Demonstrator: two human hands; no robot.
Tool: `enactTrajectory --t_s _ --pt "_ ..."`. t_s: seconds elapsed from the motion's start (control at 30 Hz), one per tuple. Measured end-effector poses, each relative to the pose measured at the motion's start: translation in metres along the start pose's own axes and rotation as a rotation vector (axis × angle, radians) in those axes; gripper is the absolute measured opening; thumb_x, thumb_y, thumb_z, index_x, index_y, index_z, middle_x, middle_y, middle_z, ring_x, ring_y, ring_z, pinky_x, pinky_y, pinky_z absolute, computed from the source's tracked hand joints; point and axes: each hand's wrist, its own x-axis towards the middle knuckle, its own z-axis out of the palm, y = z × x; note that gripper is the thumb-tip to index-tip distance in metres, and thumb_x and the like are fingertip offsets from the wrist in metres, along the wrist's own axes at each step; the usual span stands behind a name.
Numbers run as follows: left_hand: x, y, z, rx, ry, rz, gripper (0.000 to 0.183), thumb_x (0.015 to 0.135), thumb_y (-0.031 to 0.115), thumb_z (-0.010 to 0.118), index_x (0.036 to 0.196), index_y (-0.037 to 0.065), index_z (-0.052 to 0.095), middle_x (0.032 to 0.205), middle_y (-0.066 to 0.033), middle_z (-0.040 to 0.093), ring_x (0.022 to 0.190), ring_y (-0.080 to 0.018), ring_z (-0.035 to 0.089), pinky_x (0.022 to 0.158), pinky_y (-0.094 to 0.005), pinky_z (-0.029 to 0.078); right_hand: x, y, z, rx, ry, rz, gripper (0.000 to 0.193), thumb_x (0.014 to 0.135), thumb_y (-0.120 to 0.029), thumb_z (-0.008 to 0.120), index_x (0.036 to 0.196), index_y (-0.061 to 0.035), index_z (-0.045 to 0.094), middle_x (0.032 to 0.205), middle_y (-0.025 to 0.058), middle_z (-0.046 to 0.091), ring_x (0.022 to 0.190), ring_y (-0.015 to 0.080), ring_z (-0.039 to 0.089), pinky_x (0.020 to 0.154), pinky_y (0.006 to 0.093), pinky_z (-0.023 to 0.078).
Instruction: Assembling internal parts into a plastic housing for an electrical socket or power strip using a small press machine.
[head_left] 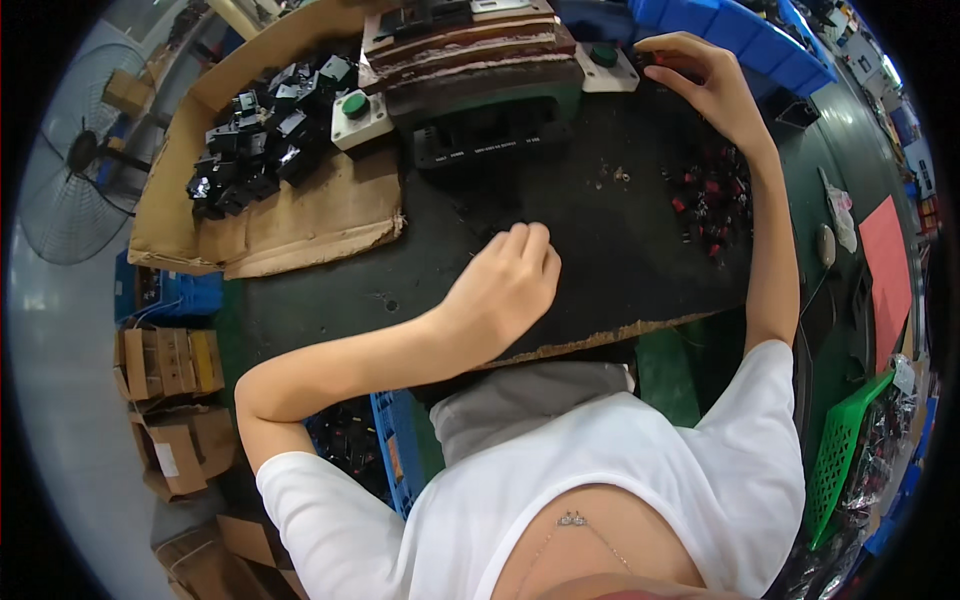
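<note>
My left hand [512, 280] is closed above the front middle of the dark worktable [340, 320]. Its fingers curl down and away, so whatever they hold is hidden. At the far right, my right hand [705, 85] bends its thumb and fingers around a small dark and reddish piece I cannot make out. Just left of those fingertips is a white box with a green push button [604, 56]. A second green-button box [357, 106] stands left of the bench machine [480, 70]. Below my right hand, by the forearm, lies a pile of small red and black parts [712, 205].
An open cardboard box [300, 235] with several glossy black housings [265, 135] occupies the left of the table. Blue bins [720, 30] line the far right. Small metal bits [615, 178] lie mid-table. Beyond stand a fan [80, 155] and a green basket [845, 450].
</note>
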Motion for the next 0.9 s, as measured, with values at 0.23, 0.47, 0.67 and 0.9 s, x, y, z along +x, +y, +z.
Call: enactTrajectory --t_s 0.23,0.47,0.67,0.9 --pt "-0.021 0.003 0.003 -0.061 0.115 0.002 0.031 0.077 0.005 0.057 0.104 -0.01 0.055 0.109 -0.0216 0.053 0.103 -0.031 0.051 0.088 -0.0379 0.042 0.031 -0.074 0.012 -0.164 0.306 -0.172 0.03 0.072 0.001 0.07 0.098 0.0019 0.056 0.086 0.0098 0.064 0.078 0.0149 0.063 0.072 0.027 0.051" --pt "-0.018 -0.014 -0.01 -0.516 0.211 -0.063 0.031 0.069 0.0 0.062 0.1 -0.001 0.055 0.106 -0.0131 0.052 0.099 -0.0288 0.053 0.084 -0.036 0.044 0.054 -0.082 0.023 -0.155 0.218 -0.272 0.03 0.073 0.001 0.068 0.1 0.0017 0.054 0.086 0.0108 0.062 0.079 0.0162 0.063 0.072 0.0272 0.05" --pt "-0.006 -0.079 -0.04 -1.076 0.518 -0.431 0.039 0.067 -0.001 0.073 0.102 0.002 0.055 0.106 -0.0064 0.052 0.095 -0.0145 0.055 0.075 -0.0252 0.052 0.08 -0.062 0.034 -0.177 0.192 -0.232 0.015 0.076 -0.005 0.068 0.084 0.0038 0.059 0.07 0.009 0.064 0.064 0.0139 0.062 0.062 0.0254 0.049" --pt "0.02 -0.213 -0.022 -0.96 0.692 -0.426 0.029 0.078 0.009 0.069 0.106 0.003 0.063 0.088 -0.0037 0.065 0.089 -0.01 0.059 0.081 -0.0233 0.046 0.134 0.003 0.048 -0.014 0.174 -0.212 0.013 0.079 -0.008 0.066 0.088 0.0021 0.065 0.072 0.0065 0.065 0.064 0.008 0.058 0.059 0.0236 0.047"
